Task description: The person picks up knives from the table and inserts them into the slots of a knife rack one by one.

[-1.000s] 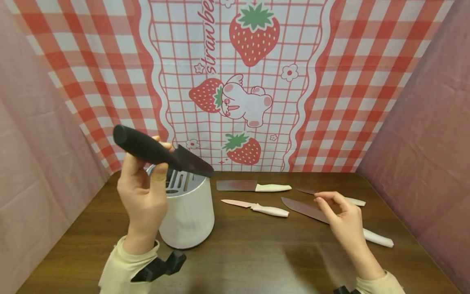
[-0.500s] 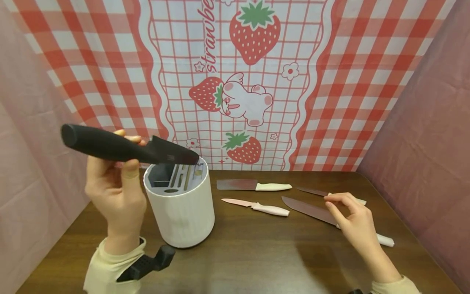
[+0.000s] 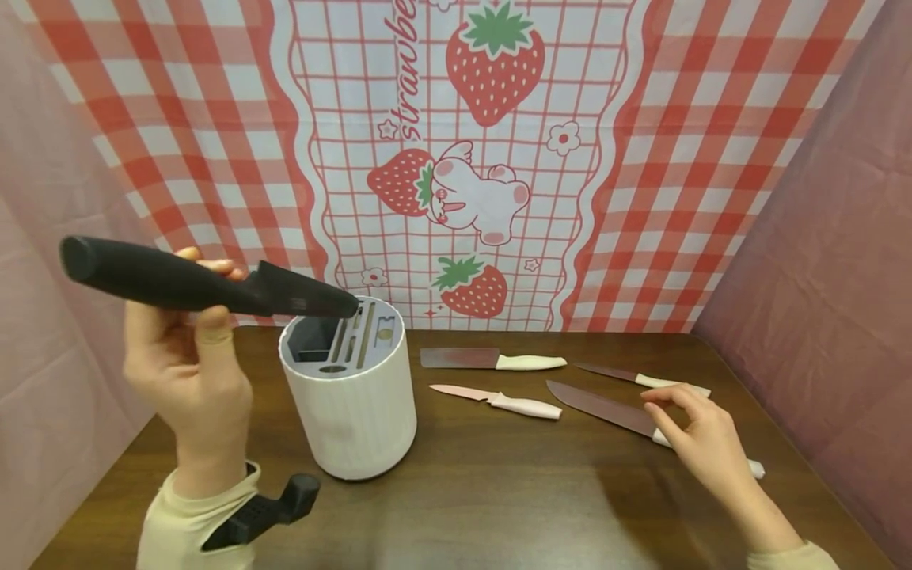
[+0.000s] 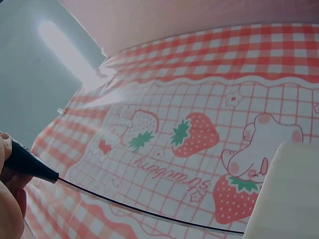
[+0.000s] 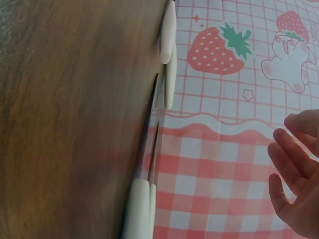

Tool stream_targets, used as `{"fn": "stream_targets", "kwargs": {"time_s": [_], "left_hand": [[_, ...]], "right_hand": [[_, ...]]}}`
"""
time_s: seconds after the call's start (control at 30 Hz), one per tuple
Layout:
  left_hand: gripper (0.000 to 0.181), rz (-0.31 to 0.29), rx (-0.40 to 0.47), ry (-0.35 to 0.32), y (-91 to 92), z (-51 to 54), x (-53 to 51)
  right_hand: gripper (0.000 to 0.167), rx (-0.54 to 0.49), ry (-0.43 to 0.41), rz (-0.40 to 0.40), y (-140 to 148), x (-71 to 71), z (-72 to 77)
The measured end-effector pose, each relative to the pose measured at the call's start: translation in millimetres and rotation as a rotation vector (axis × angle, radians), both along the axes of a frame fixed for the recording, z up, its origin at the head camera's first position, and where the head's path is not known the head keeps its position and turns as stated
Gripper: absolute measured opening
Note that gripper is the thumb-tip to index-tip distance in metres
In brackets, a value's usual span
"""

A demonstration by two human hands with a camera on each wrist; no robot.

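Since the earlier frame, the black knife (image 3: pixel 207 286) and left hand (image 3: pixel 188 376) have moved toward the table's (image 3: pixel 499 491) left edge; the knife hangs aslant in the air, its tip at the slotted top of the white knife block (image 3: pixel 356 423), touching or apart cannot be told; thumb and fingers pinch its handle; for a steady hold, a firm thumb and a tip kept clear of the block's rim look wise; right of the block, the cleaver (image 3: pixel 484 359) and paring knife (image 3: pixel 507 404) lie toward the back edge; the right hand (image 3: pixel 701 435), fingers loosely bent and pinching nothing, hovers over the long knife (image 3: pixel 606 409); the slim knife (image 3: pixel 647 381) lies beyond, toward the back right corner.
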State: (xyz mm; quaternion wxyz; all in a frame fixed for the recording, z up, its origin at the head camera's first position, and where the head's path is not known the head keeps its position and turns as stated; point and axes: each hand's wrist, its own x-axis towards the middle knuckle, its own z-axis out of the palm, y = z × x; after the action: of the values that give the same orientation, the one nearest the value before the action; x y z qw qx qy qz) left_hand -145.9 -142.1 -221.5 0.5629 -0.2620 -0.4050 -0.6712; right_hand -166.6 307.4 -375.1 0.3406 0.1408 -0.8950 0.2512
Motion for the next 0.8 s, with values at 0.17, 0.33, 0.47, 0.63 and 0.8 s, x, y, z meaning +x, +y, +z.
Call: {"fn": "stream_targets", "kwargs": {"time_s": [0.17, 0.33, 0.47, 0.63, 0.8], "left_hand": [[0.045, -0.011, -0.003, -0.013, -4.3, 1.7, 2.2], [0.045, -0.013, -0.013, -0.019, -6.0, 1.1, 2.8], [0.042, -0.013, -0.032, -0.012, -5.0, 0.1, 2.2], [0.041, 0.005, -0.060, -0.018, -5.3, -1.7, 1.7], [0.040, 0.037, -0.086, -0.031, -7.0, -4.6, 2.4]], "right_hand": [[0.020, 0.006, -0.014, -0.002, 1.7, 2.4, -1.1], [0.018, 0.001, -0.031, -0.013, 4.1, 4.7, -2.8], [0.017, -0.002, -0.055, -0.024, 9.5, 5.7, -4.4], [0.016, 0.004, -0.107, -0.054, 18.0, 7.3, -5.6], [0.014, 0.019, -0.163, -0.064, 22.8, 7.9, -9.5]]}}
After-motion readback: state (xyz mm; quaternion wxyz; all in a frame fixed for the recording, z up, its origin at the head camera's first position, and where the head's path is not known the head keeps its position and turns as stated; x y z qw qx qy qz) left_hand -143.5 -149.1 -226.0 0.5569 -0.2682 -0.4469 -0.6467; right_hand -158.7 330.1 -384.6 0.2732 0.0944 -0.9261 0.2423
